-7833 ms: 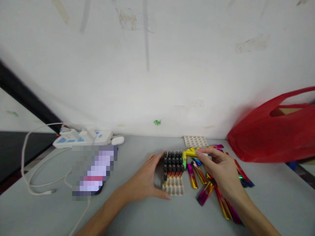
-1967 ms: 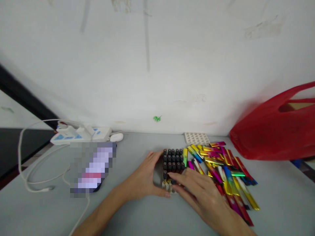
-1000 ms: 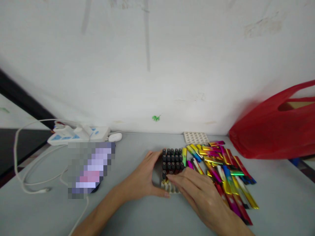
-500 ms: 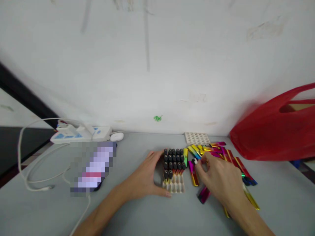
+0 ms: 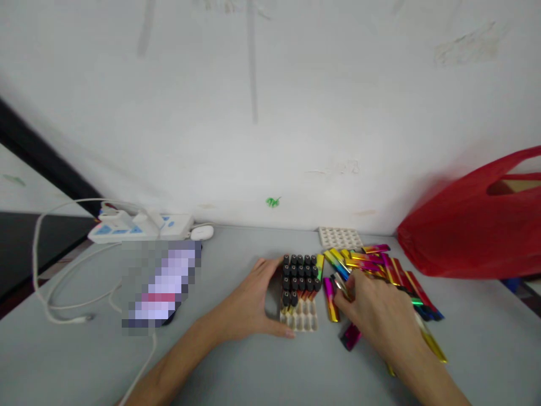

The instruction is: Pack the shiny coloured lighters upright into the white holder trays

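Pale, scuffed wall [image 5: 296,113] rose behind a grey desk [image 5: 236,372]. Far left on it stood a white power strip [image 5: 177,227] with plugs in it, and nearer lay a phone [image 5: 169,276], its screen blurred out, and a looping white cable [image 5: 34,254]. A red bag [image 5: 469,231] filled the far right.

Near the middle was a cream tray [image 5: 302,322] of small cups. My left hand [image 5: 253,301] held it from the left, thumb at the near edge, fingers around the far left corner. Black-topped sticks [image 5: 301,269] stood upright in it: three full rows of five, then two at the left of the fourth row. By my judgement that was over half the tray; the cups to their right and nearest me were bare.

To the right spread a loose pile of shiny strips [image 5: 332,301] in gold, purple, red and blue. My right hand [image 5: 376,304] bent over its left side, thumb and finger curled at a silver-and-gold piece [image 5: 340,283]; I cannot tell whether they gripped it. Another tray [image 5: 340,237] lay beyond the pile, by the wall.
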The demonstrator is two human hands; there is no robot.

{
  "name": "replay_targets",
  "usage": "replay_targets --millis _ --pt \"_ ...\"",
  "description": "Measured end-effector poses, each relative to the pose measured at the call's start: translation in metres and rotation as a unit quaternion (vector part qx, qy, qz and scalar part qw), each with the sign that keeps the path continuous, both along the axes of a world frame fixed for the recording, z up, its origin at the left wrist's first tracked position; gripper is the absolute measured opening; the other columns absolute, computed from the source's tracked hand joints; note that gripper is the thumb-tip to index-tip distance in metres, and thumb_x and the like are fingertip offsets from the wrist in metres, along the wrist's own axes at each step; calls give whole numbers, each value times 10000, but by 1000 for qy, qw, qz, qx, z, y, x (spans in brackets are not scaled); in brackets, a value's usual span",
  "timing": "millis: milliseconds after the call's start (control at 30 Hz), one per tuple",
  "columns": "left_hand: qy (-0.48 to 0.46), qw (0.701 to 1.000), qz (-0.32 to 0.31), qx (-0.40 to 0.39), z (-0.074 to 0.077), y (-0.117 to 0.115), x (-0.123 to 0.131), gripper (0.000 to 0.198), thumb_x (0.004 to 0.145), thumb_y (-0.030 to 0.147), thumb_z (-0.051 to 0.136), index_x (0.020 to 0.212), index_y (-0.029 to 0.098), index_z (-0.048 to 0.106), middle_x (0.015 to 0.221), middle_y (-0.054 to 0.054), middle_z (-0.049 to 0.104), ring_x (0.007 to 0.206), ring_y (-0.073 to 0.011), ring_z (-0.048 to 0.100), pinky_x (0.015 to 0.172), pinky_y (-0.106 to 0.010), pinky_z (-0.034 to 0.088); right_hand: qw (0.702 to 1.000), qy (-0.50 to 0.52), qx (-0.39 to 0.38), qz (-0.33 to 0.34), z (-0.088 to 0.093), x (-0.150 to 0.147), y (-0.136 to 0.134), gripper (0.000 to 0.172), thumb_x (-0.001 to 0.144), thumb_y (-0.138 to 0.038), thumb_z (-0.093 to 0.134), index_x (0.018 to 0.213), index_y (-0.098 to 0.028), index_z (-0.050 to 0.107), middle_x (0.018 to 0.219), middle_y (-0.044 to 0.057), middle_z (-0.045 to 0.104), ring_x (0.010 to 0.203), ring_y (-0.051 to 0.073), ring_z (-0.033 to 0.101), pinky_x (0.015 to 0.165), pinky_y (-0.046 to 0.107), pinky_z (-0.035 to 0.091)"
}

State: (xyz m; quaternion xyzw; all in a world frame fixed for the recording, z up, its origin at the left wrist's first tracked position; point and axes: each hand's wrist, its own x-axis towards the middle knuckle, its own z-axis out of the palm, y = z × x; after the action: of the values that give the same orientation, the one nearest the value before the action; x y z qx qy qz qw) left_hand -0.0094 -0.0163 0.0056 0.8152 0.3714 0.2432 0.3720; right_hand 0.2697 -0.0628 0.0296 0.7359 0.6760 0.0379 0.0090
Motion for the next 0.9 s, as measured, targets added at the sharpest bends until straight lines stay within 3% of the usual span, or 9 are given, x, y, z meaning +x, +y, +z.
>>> replay_targets --millis 133,233,367,500,600,700,767,900 --pt "0 1000 -3 1 0 1 0 1315 619 671 1037 1679 221 402 1641 -193 523 1527 -459 454 1334 -620 299 998 33 55 10 0 5 1 208 1041 -391 618 928 -218 637 713 108 765 665 328 760 587 333 267" --pt "0 1000 -2 9 0 1 0 1324 610 656 1046 1680 218 402 1658 -190 515 1545 -466 438 1349 -618 273 987 134 93 2 3 10 3 246 1082 -410 530 920 -233 589 701 73 727 652 302 706 601 340 295" --pt "1 1000 -1 10 -1 1 0 1302 605 639 1055 1658 211 420 1630 -190 535 1532 -459 453 1330 -601 316 921 357 156 11 5 14 4 400 1154 -460 352 896 -247 573 759 47 689 710 259 656 654 349 420" --pt "-2 1000 -2 5 -1 0 0 1313 611 649 1051 1668 222 398 1633 -186 524 1524 -450 455 1323 -597 321 861 461 210 37 10 13 2 426 1179 -500 344 962 -252 614 946 56 698 918 251 665 832 351 510" --pt "-5 1000 -4 4 1 0 0 1284 627 645 1045 1660 223 410 1609 -182 540 1502 -446 475 1313 -591 333 836 514 179 66 14 7 0 430 1182 -529 368 976 -250 620 967 49 667 952 236 645 887 344 518" --pt "-4 1000 -5 3 2 0 1 1272 624 660 1040 1650 222 427 1592 -180 552 1484 -445 490 1298 -587 355 774 621 89 86 12 -4 -2 443 1171 -584 389 1047 -236 633 823 19 636 744 205 615 702 313 523" --pt "-3 1000 -6 5 1 1 1 1302 615 667 1041 1662 219 410 1601 -183 547 1487 -446 484 1305 -591 347 728 680 47 72 8 -11 -3 455 1144 -639 435 1104 -232 635 710 -27 561 582 173 516 552 283 452" --pt "-7 1000 -7 12 -2 1 0 1321 604 654 1050 1676 234 403 1644 -184 524 1523 -466 450 1327 -616 302 663 748 -8 9 1 -22 -2 587 1032 -777 554 888 -214 638 616 -63 413 518 132 337 480 254 301"
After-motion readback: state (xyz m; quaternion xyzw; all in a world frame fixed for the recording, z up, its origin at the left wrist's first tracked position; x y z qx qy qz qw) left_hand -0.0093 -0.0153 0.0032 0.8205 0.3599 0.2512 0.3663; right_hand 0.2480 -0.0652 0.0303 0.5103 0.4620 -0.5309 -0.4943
